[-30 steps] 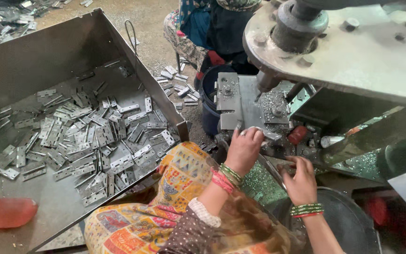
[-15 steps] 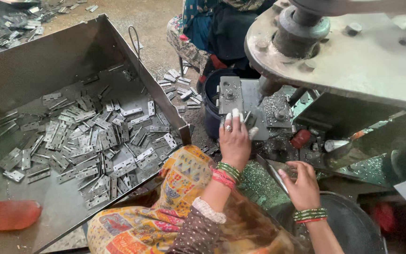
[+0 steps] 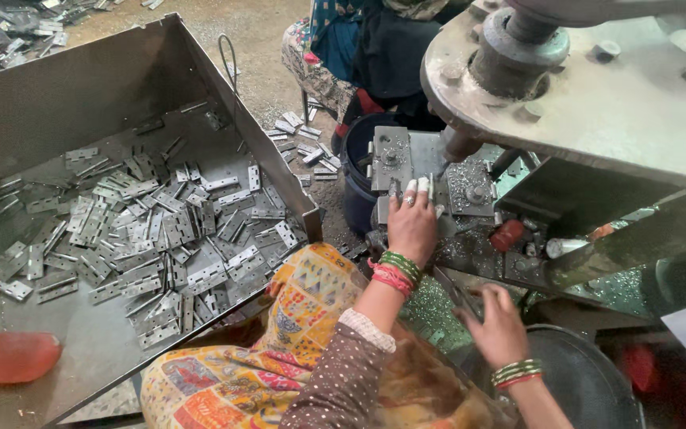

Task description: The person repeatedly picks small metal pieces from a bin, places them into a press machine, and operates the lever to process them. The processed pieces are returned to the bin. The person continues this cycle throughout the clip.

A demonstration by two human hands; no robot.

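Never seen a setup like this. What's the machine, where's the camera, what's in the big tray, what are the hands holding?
The one view comes from a camera worn on the person's head, looking down over their lap and both hands. The large grey metal body with a thick round shaft at upper right looks like a small press; below it sit the metal tooling blocks where a part would be set. The left hand is reaching onto those blocks with its fingertips on them; a small pale piece may be under the fingers, but it is too small to tell. The right hand is lower, beside a dark round tub; its grip is hidden. On the left, an open sheet-metal tray holds a pile of flat metal hinges. More lie on the ground near another seated person.
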